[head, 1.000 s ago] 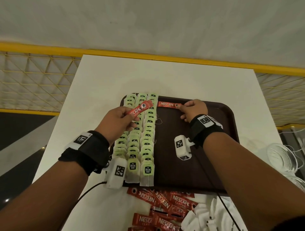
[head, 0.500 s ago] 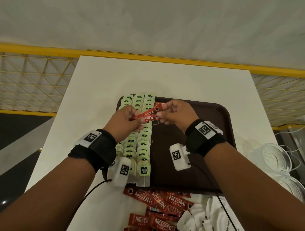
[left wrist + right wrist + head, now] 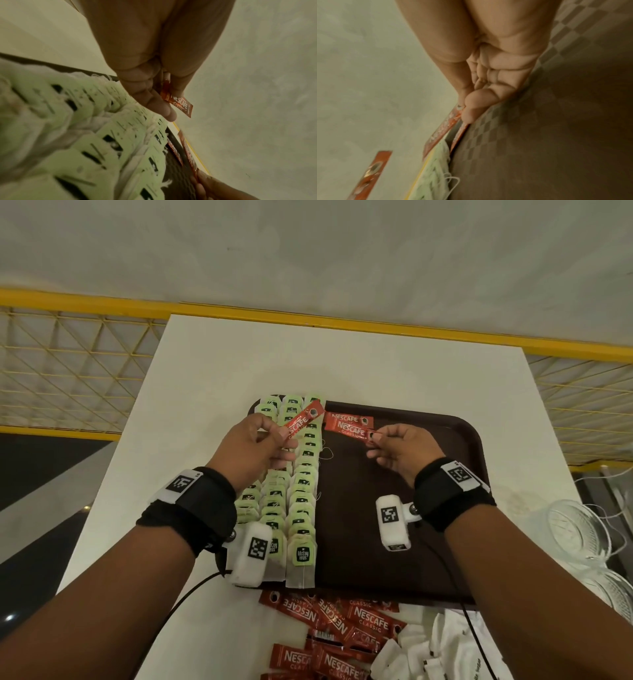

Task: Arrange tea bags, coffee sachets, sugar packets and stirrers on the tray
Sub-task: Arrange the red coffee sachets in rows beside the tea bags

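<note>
A dark brown tray (image 3: 445,542) lies on the white table, with three rows of green tea bags (image 3: 301,494) along its left side. My left hand (image 3: 284,436) hovers over those rows and pinches a red Nescafe sachet (image 3: 303,421) that points up and to the right; the left wrist view shows the sachet (image 3: 178,102) between thumb and fingers. My right hand (image 3: 373,443) pinches the right end of a second sachet (image 3: 349,430), which lies just in front of another sachet (image 3: 346,418) at the tray's far edge. In the right wrist view my fingertips (image 3: 469,108) clamp this sachet (image 3: 450,123).
A loose pile of red sachets (image 3: 335,628) and white sugar packets (image 3: 428,655) lies on the table in front of the tray. Clear glass bowls (image 3: 579,532) stand at the right table edge. A yellow railing (image 3: 68,364) runs behind the table.
The hands met over the tea bags, where my right hand took a sachet from the left. It then moved right and down beside the first sachet. My left hand still holds one.
</note>
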The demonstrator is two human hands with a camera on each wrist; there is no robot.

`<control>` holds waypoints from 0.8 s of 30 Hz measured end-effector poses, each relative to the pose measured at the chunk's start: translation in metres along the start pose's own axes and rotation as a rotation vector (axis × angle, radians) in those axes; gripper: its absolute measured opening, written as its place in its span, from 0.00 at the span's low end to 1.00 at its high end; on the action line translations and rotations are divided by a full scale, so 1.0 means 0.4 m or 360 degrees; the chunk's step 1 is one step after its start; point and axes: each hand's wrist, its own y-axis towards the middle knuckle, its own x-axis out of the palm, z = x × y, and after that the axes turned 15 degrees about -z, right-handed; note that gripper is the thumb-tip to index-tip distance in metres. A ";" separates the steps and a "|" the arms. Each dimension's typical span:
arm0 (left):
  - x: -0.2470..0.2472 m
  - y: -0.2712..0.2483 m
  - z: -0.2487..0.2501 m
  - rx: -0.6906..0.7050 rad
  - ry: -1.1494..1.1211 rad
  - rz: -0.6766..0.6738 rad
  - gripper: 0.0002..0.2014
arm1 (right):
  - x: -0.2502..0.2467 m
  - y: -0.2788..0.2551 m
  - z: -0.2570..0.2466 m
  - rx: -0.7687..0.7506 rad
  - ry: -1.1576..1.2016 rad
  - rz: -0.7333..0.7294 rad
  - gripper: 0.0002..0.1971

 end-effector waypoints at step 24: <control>0.010 -0.016 -0.013 -0.0025 0.0263 -0.0134 0.09 | 0.083 -0.038 -0.058 -0.0121 -0.0536 -0.0259 0.08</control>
